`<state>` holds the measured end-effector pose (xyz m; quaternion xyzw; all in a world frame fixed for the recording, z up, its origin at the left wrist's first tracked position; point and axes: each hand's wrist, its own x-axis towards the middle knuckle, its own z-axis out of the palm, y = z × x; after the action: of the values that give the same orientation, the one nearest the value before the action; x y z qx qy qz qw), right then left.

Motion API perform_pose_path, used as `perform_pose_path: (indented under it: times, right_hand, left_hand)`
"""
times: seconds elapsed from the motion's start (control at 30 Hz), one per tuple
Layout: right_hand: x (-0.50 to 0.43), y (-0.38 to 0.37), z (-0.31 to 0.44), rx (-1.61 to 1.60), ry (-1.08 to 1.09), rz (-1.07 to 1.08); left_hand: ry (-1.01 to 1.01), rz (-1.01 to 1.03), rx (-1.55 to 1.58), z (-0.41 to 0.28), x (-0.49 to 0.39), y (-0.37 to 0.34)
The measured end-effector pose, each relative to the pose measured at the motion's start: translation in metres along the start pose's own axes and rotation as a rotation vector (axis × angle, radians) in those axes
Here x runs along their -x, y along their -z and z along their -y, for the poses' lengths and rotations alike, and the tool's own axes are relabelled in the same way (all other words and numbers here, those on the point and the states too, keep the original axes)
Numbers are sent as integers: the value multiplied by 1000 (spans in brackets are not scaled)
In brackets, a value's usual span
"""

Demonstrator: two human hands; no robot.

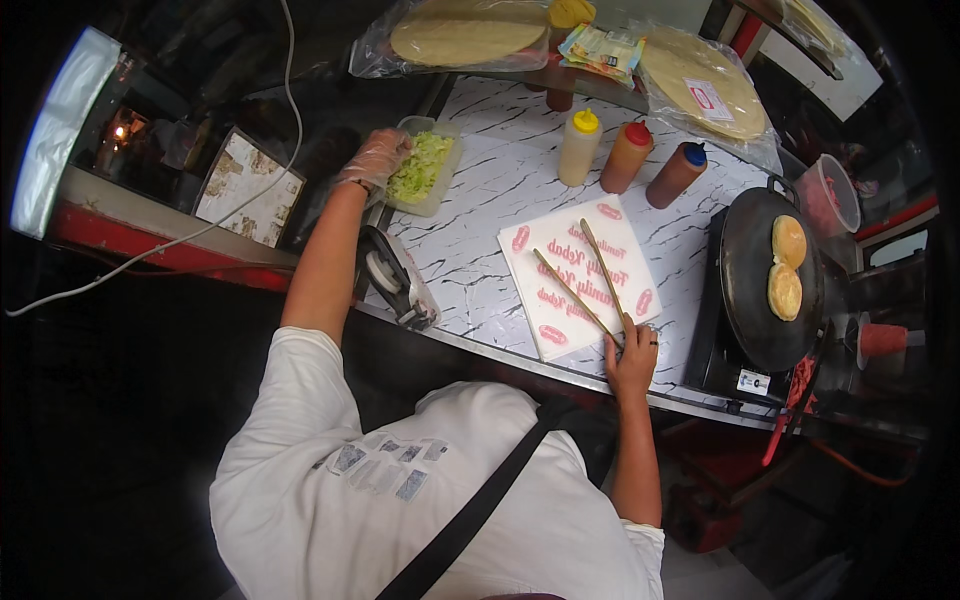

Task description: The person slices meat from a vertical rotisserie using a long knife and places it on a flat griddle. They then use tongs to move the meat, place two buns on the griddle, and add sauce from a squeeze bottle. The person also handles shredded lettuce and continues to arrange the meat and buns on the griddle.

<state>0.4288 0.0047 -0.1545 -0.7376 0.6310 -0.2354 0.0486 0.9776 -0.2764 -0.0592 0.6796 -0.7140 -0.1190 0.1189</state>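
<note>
My left hand [379,157], in a clear plastic glove, reaches over the rim of a plastic container [444,174] of shredded lettuce [418,166]. Its curled fingers are at the lettuce; whether they grip any is hidden. Near the counter's front edge, my right hand [634,357] is bare, with a dark ring on one finger. It holds the joined end of metal tongs [604,270], whose two arms spread apart over a stack of printed wrapping paper [525,281]. The paper bears red writing.
Three squeeze bottles [627,157] stand behind the paper. At right, two bun halves [786,266] lie on a black griddle pan [739,300] over a stove. A tape dispenser [397,277] sits at front left. Bagged flatbreads [469,34] rest on the shelf above.
</note>
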Motion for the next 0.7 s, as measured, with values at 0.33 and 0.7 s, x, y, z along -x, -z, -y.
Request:
perform_pose_path:
  times: [0.33,0.7]
  right_hand:
    - [0,0,0,-5,1,-4]
    - [-1,1,2,9,-11,0]
  left_hand:
    - [-86,-55,85,10,5,-5]
    - [-31,79,-101,-25,15,-1]
